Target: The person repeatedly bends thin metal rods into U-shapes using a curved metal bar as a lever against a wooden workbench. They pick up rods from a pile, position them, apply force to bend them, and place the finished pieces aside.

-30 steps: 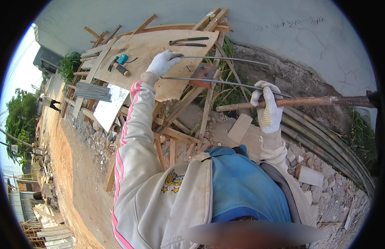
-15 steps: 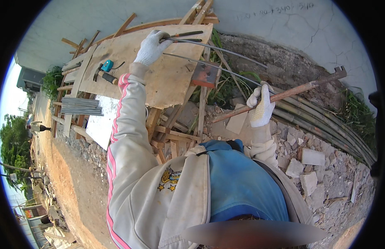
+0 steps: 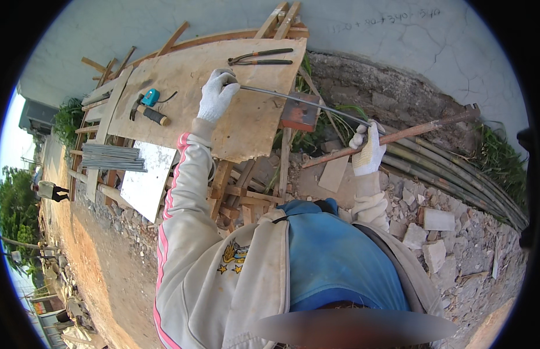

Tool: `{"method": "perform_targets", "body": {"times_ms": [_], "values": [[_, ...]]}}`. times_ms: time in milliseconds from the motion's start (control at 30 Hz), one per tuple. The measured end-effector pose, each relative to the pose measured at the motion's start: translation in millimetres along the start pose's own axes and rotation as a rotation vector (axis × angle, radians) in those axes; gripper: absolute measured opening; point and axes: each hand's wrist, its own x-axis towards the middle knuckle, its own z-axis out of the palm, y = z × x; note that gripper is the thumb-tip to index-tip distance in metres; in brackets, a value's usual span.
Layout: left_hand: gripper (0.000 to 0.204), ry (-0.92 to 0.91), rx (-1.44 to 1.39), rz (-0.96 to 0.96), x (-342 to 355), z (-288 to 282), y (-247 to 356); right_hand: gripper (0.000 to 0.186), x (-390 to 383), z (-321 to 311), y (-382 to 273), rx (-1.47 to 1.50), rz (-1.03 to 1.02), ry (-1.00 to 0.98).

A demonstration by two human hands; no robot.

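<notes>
My left hand [image 3: 216, 99], in a white knit glove, is closed on one end of a thin grey steel rod [image 3: 299, 96] above the plywood board [image 3: 241, 128]. The rod slopes down to my right hand [image 3: 368, 152], also gloved, whose fingers are wrapped round a rusty metal bar [image 3: 421, 129] with a notched end. At the right hand the rod meets the glove; whether the fingers grip it too, I cannot tell. End-cutting pincers [image 3: 261, 57] with dark handles lie on the board beyond my left hand.
A hammer [image 3: 151, 111] and a teal tape measure [image 3: 151, 97] lie on the board's left. Cut steel rods [image 3: 112, 157] are bundled beside a white panel [image 3: 146, 180]. Bamboo poles [image 3: 450, 168] and rubble [image 3: 436, 256] lie right. A person [image 3: 51, 190] is far left.
My left hand has come nearer, away from the pincers, which now show whole on the board. One rod now spans my hands where two showed before. My right hand stays round the bar.
</notes>
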Motion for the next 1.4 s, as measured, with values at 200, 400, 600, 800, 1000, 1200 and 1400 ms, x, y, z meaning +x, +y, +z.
{"method": "perform_targets", "body": {"times_ms": [200,400,600,800,1000,1200,1400], "values": [[0.026,-0.136,0.199,-0.081,-44.9,25.6,-21.6,0.018,-24.4,-12.1,18.6,-0.051,0.079,0.143],[0.037,-0.178,0.612,0.066,-42.4,44.8,-10.6,0.030,-38.5,-8.2,24.5,-0.153,0.072,0.260],[0.060,-0.086,0.670,-0.083,-42.4,94.5,23.3,0.030,-50.2,9.7,23.2,-0.247,0.132,0.221],[0.071,-0.144,0.652,-0.252,-28.0,85.9,21.1,0.027,-59.4,-0.4,0.4,-0.417,0.099,0.260],[0.081,-0.157,0.707,-0.458,-14.5,77.0,33.9,0.026,-73.8,-39.0,-42.5,-0.587,-0.072,0.354],[0.082,-0.273,0.760,-0.530,-6.1,60.3,0.9,0.031,-97.1,-99.6,-75.0,-0.813,-0.348,0.489],[0.083,-0.310,0.818,-0.450,10.1,49.5,-45.2,0.035,-109.7,-127.3,-82.5,-0.810,-0.411,0.631]]}}
